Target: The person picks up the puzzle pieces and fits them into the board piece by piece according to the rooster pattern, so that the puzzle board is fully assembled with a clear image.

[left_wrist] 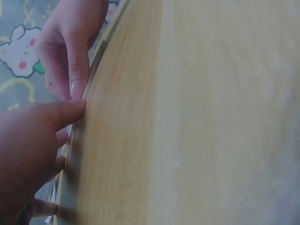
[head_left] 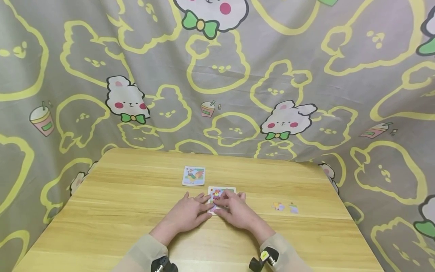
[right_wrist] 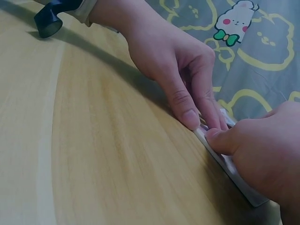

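Observation:
A small jigsaw puzzle board with a white rim and a rooster picture lies flat on the table, partly covered by both hands. My left hand rests at its left side with relaxed fingers, and its thumb touches the near edge. From the other side my right hand reaches over the board with bent fingers, its thumb at the near edge. Whether a puzzle piece sits under these fingertips is hidden. In the right wrist view the board shows edge-on, between my left hand and right hand.
A square rooster picture card lies beyond the board, to the left. Two loose puzzle pieces, one orange and purple and one green and purple, lie right of my hands. A patterned curtain hangs behind the wooden table.

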Demonstrator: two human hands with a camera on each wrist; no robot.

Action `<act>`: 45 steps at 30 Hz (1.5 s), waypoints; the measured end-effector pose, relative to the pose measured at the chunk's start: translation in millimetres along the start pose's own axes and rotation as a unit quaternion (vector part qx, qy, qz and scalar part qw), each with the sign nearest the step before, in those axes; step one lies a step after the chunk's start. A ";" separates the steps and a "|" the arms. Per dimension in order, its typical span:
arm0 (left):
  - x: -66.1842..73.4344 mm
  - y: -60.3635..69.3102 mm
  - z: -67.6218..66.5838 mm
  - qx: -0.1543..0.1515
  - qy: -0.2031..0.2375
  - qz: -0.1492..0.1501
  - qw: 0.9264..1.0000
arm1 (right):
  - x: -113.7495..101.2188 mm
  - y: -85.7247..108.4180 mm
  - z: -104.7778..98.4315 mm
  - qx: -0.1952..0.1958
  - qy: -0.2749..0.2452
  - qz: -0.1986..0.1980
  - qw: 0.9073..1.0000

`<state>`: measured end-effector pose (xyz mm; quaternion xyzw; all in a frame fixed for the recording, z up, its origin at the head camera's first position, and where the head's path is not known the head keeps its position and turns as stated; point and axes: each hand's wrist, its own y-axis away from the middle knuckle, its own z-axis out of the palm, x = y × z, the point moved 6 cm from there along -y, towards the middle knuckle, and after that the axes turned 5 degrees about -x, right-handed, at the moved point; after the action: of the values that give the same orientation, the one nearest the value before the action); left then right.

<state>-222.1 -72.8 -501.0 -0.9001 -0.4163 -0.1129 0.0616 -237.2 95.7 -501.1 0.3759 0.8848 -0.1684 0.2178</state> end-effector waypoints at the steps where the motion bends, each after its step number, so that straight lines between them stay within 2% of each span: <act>1: -0.2 -0.6 0.5 -0.001 -0.002 -0.001 1.000 | 0.8 0.3 -0.4 0.003 -0.005 -0.001 1.000; 9: 1.2 -3.5 -2.2 0.000 0.010 0.000 1.000 | 4.6 -1.6 -2.8 0.014 -0.020 0.001 1.000; 20: -1.1 -2.6 -5.1 -0.011 0.028 -0.009 0.999 | 1.2 -15.3 -6.7 -0.019 -0.013 0.033 0.999; 27: 0.8 -2.2 -5.0 -0.015 0.041 -0.012 0.999 | 4.2 -13.8 -5.4 -0.029 -0.016 0.042 0.999; 33: 3.4 -3.3 -5.0 -0.020 0.038 -0.011 0.999 | 2.7 -8.4 -6.6 -0.022 -0.022 0.019 0.999; 38: 2.9 -3.3 -5.2 -0.020 0.046 -0.009 0.999 | -1.3 -3.9 -7.2 -0.011 0.004 -0.017 1.000; 45: 2.5 -2.9 -6.4 -0.021 0.051 -0.011 0.998 | 2.0 2.6 -8.4 -0.014 -0.015 -0.019 1.000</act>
<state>-223.7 -70.4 -494.1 -0.8897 -0.4197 -0.1682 0.0628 -238.7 102.5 -495.4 0.3537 0.8904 -0.1660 0.2335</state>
